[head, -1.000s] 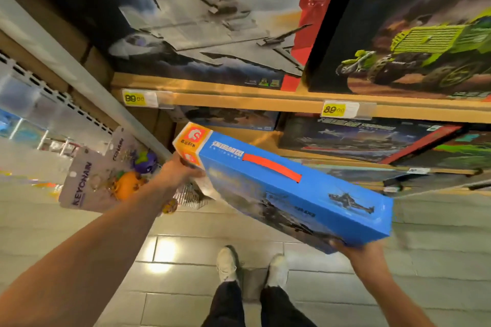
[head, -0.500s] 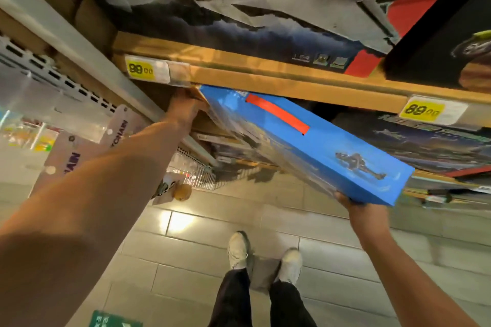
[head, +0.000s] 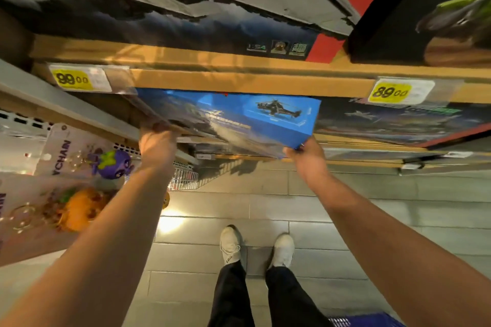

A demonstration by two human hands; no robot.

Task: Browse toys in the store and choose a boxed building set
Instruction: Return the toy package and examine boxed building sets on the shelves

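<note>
A blue boxed building set (head: 255, 122) with a helicopter picture lies tilted, partly under the wooden shelf edge (head: 239, 79). My left hand (head: 156, 146) grips its near left edge from below. At the near right corner, my right hand (head: 305, 156) holds the box with the fingers underneath. The far end of the box is hidden beneath the shelf.
Large boxed sets stand on the shelf above: a grey jet box (head: 202, 8) and a dark box with a green vehicle (head: 430, 13). Yellow price tags (head: 73, 79) hang on the edge. More boxes (head: 398, 122) lie on the lower shelf. Keychain toys (head: 79, 188) hang at left. Tiled floor below.
Both hands have pushed the blue box forward and in under the shelf edge; its red handle strip is now hidden. The view has moved closer to the shelf.
</note>
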